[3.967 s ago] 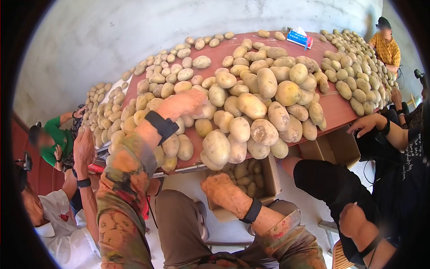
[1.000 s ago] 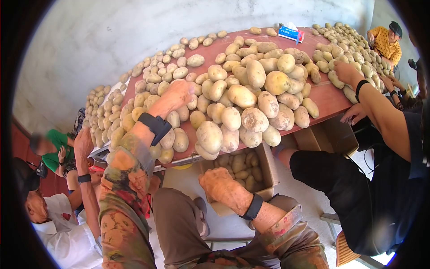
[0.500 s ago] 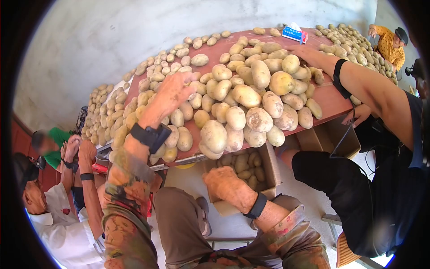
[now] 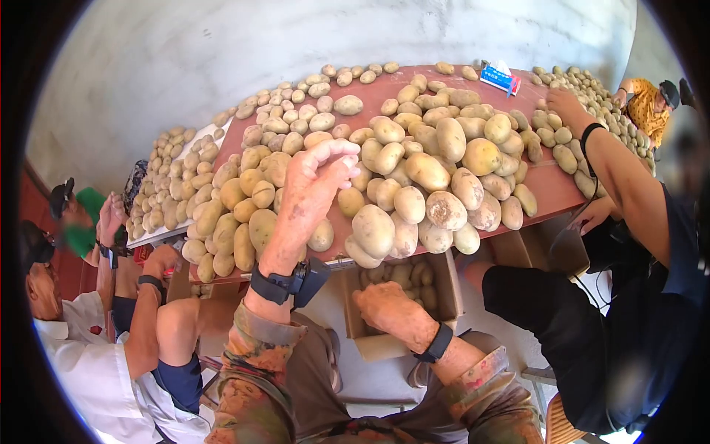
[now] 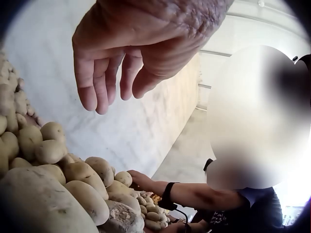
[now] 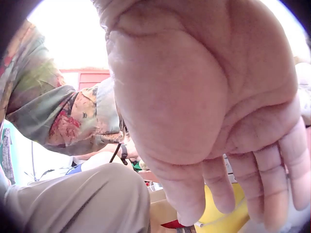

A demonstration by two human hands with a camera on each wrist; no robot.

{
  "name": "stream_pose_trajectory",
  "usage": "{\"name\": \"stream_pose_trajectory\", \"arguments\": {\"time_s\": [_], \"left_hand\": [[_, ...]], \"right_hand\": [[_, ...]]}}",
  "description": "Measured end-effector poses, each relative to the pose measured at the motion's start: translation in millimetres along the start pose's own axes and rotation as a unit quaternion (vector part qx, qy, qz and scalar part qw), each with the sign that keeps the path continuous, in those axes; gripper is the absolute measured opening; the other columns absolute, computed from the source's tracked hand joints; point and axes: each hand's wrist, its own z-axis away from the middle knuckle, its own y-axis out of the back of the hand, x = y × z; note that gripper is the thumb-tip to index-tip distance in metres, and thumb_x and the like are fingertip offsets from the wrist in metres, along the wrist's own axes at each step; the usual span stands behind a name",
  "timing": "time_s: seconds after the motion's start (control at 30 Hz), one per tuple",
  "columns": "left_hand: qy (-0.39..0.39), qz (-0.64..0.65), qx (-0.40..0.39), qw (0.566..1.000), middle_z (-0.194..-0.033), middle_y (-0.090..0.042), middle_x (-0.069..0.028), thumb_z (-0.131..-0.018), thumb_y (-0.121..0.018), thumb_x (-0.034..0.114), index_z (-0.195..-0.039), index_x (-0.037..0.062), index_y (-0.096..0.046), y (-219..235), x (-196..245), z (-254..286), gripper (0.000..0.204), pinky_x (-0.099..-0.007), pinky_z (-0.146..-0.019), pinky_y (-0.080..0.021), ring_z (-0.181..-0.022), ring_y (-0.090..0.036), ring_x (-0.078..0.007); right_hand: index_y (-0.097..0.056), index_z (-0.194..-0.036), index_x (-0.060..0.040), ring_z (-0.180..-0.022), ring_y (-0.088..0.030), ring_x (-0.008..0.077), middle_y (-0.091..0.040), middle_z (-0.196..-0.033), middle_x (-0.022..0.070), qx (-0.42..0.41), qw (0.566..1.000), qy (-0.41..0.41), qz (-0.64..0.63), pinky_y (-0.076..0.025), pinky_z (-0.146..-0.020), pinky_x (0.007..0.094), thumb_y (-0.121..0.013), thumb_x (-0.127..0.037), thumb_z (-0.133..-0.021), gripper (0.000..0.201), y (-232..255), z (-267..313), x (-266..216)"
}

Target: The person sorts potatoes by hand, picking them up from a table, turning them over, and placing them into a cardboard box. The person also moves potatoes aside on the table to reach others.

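My left hand [image 4: 309, 196] is raised above the table's front edge, before a big heap of potatoes [image 4: 425, 172]. Its fingers hang loosely bent, and the left wrist view shows nothing between the fingers [image 5: 99, 90] and thumb. More potatoes [image 4: 244, 200] lie to the left of that hand. Low over the near left side of a cardboard box [image 4: 452, 285] is my right hand [image 4: 396, 312], back upward. Seen from the right wrist, its palm is bare and the fingers [image 6: 269, 187] are relaxed and fairly straight. Potatoes [image 4: 421, 277] lie inside the box, partly hidden by this hand.
On the right, a person in dark clothes stretches an arm [image 4: 621, 159] across the table [image 4: 543, 181]. Another open cardboard box [image 4: 547, 248] is below the table there. A person in a white shirt [image 4: 96, 370] sits at left. A tissue box [image 4: 501, 79] stands at the back.
My left hand has come up off the potatoes and back toward me, its fingers lifted. My right hand stays at the box. The person at right has shifted their arm rightward.
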Motion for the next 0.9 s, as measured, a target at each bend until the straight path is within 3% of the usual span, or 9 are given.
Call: {"name": "stream_pose_trajectory", "arguments": {"time_s": [0.23,0.43,0.53,0.63,0.9], "left_hand": [[0.009,0.063,0.033,0.997,-0.098,-0.066,-0.0052,-0.095,-0.056,0.012,-0.111,0.001,-0.063,15.5,5.9,15.7,0.021,-0.0246,-0.073,-0.05,-0.085,-0.062,-0.0112],[0.022,0.084,0.037,0.996,-0.098,-0.066,-0.0051,-0.095,-0.055,0.01,-0.112,0.0015,-0.064,33.8,-4.1,30.7,0.021,-0.024,-0.073,-0.05,-0.084,-0.063,-0.0112],[0.008,0.094,0.04,0.995,-0.098,-0.066,-0.0046,-0.095,-0.054,0.01,-0.112,0.0017,-0.064,43.6,-3.5,40.3,0.021,-0.0236,-0.073,-0.05,-0.085,-0.062,-0.0107],[-0.019,0.061,0.063,0.996,-0.095,-0.065,-0.0045,-0.096,-0.051,0.009,-0.11,0.0021,-0.063,50.6,6.9,45.9,0.02,-0.0242,-0.072,-0.05,-0.082,-0.062,-0.0104],[-0.099,0.113,0.095,0.984,-0.095,-0.065,-0.0048,-0.095,-0.052,0.007,-0.111,0.0005,-0.063,55.9,38.4,48.6,0.021,-0.024,-0.071,-0.05,-0.083,-0.062,-0.0102]], "right_hand": [[-0.065,-0.091,-0.0038,-0.082,-0.068,0.0343,-0.068,-0.08,0.0175,-0.107,0.993,-0.043,0.014,-0.053,-0.07,0.0465,-0.06,-0.013,-0.081,0.015,1.6,-13.1,-0.9],[-0.067,-0.087,-0.0028,-0.081,-0.069,0.0345,-0.07,-0.083,0.0171,-0.116,0.992,-0.039,0.026,-0.054,-0.068,0.0466,-0.057,-0.011,-0.081,0.014,-19.8,-23.7,-2.8],[-0.068,-0.085,-0.0028,-0.08,-0.069,0.0345,-0.07,-0.082,0.0171,-0.118,0.991,-0.016,0.056,-0.055,-0.066,0.0457,-0.057,-0.01,-0.081,0.014,-25.3,-30.3,-5.9],[-0.074,-0.084,-0.0049,-0.088,-0.071,0.029,-0.072,-0.089,0.0146,-0.125,0.989,-0.051,0.062,-0.056,-0.072,0.0388,-0.064,-0.005,-0.077,0.012,-30.6,-37.7,-16.4],[-0.075,-0.087,-0.0069,-0.089,-0.071,0.0272,-0.073,-0.09,0.0122,-0.132,0.988,-0.017,0.077,-0.056,-0.071,0.0379,-0.065,-0.007,-0.078,0.013,-28.2,-43.5,-34.0]]}}
